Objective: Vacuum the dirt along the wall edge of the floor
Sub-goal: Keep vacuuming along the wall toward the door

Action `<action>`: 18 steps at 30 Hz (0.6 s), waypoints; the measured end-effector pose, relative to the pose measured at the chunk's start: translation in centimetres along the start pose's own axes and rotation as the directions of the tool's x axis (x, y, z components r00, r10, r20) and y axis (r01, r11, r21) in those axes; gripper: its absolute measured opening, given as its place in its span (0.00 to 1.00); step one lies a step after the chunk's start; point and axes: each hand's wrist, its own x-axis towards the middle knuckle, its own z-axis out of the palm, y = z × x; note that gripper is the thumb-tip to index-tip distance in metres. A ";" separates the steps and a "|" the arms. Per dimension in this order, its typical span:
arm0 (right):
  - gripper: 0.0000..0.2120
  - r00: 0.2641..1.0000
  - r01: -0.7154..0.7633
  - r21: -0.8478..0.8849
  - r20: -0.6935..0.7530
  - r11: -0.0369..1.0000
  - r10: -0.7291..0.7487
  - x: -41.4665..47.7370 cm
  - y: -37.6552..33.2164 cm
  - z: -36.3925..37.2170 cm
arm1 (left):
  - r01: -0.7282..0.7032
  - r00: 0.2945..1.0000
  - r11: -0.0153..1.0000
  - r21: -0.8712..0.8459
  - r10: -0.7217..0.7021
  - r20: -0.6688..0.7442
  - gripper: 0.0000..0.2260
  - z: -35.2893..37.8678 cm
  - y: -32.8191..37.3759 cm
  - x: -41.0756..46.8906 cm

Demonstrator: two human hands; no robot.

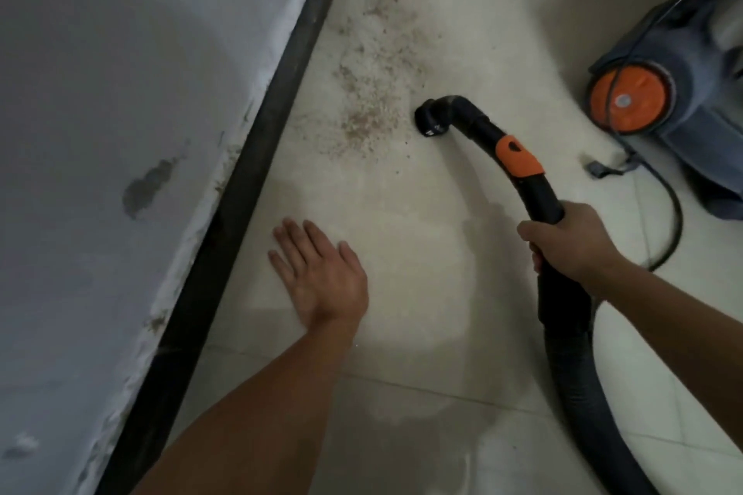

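Note:
Brown and white dirt [372,92] lies scattered on the pale tiled floor [402,237], beside the dark skirting strip [257,157] at the foot of the grey wall [120,92]. My right hand [571,241] grips the black vacuum hose handle [538,193], which carries an orange collar [518,157]. The hose's curved black nozzle [432,119] points at the floor just right of the dirt patch. My left hand [321,273] rests flat on the floor with its fingers spread, nearer to me than the dirt.
The blue vacuum cleaner body [683,92] with an orange wheel [629,98] stands at the right. Its black cable [671,221] loops across the floor behind my right arm. The ribbed hose [583,394] runs down past the bottom right.

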 end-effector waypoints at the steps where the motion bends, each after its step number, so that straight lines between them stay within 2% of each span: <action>1: 0.06 1.000 0.004 -0.040 0.003 0.999 -0.004 -1.2 0.4 -0.2 | -0.003 1.000 1.000 -0.005 0.003 0.004 0.29 0.0 0.0 -0.1; 6: 0.07 0.992 0.019 -0.174 0.128 0.985 0.004 -6.7 3.2 -0.9 | 0.005 1.000 1.000 -0.008 -0.005 -0.012 0.29 0.0 0.0 -0.1; 9: 0.07 0.995 0.051 -0.233 0.100 0.971 -0.029 -5.2 3.3 -1.6 | 0.008 1.000 1.000 -0.025 -0.009 -0.023 0.28 0.0 0.1 0.0; 13: 0.06 0.998 0.058 -0.173 0.010 0.983 -0.057 0.5 0.8 -1.7 | 0.000 0.997 1.000 -0.027 -0.002 -0.073 0.28 0.3 0.0 0.0; 18: 0.05 0.989 0.102 -0.092 0.118 0.991 -0.091 3.0 -1.6 -1.0 | 0.011 0.997 1.000 -0.003 -0.011 -0.076 0.28 0.1 0.1 0.0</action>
